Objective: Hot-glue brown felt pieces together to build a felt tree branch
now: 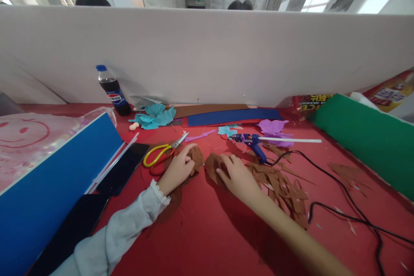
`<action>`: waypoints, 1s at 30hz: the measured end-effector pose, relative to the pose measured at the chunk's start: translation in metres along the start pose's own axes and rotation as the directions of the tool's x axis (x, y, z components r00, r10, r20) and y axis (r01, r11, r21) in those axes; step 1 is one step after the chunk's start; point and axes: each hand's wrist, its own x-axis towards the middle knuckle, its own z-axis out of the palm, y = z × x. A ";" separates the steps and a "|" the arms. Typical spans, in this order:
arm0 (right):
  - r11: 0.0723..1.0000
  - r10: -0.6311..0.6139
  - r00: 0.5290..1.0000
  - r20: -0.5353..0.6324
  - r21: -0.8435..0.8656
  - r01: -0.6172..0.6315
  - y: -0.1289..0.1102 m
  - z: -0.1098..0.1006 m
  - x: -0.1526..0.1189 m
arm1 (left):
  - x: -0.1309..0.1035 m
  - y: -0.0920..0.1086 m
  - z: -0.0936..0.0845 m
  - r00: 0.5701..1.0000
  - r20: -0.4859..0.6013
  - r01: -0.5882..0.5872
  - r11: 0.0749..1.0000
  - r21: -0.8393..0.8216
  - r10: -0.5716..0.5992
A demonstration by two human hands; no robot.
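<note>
On the red tabletop (200, 233), my left hand (179, 167) has its fingers curled on a round brown paper piece (196, 158). Just right of it, my right hand (238, 176) rests over a second brown paper piece (211, 164), thumb and fingers bent against it. The two pieces lie close together, with a small gap between them. Yellow-handled scissors (157, 155) lie left of my left hand. Beyond my right hand is a blue glue gun (255, 142) with a white glue stick in it. Brown paper strips (281, 187) are heaped beside my right forearm.
A cola bottle (113, 91), teal paper petals (155, 116) and purple petals (274, 130) sit toward the white partition (207, 51). Two dark phones or tablets (124, 168) lie left, by a blue board (58, 181). A black cable (336, 177) runs right, near a green board (365, 142).
</note>
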 end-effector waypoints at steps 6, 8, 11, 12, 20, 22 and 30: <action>0.999 -0.041 0.999 -0.013 0.008 0.041 0.003 0.004 0.000 | 0.002 0.000 0.002 1.000 0.002 -0.020 0.999 0.047 0.020; 0.999 -0.037 0.999 -0.014 0.025 0.038 0.003 0.005 0.001 | 0.002 0.000 0.002 1.000 0.003 -0.015 0.999 0.041 0.015; 0.998 -0.023 1.000 -0.010 0.053 0.023 0.002 0.005 0.002 | 0.001 -0.001 0.002 1.000 0.007 -0.019 0.998 0.058 0.019; 0.998 -0.016 1.000 -0.002 0.066 0.016 0.002 0.004 0.003 | 0.001 -0.001 0.001 1.000 0.008 -0.024 0.997 0.068 0.024; 0.948 0.045 0.999 0.019 0.315 -0.048 0.005 0.008 0.008 | 0.000 -0.003 0.000 0.998 0.012 -0.071 0.983 0.172 0.070; 0.889 0.111 0.994 0.021 0.445 -0.108 0.008 0.012 0.013 | 0.001 -0.002 0.000 0.997 0.014 -0.072 0.975 0.209 0.071; 0.395 0.244 0.941 0.233 0.863 -0.316 0.011 0.005 0.025 | -0.009 0.018 -0.005 0.955 -0.189 -0.088 0.829 0.552 0.227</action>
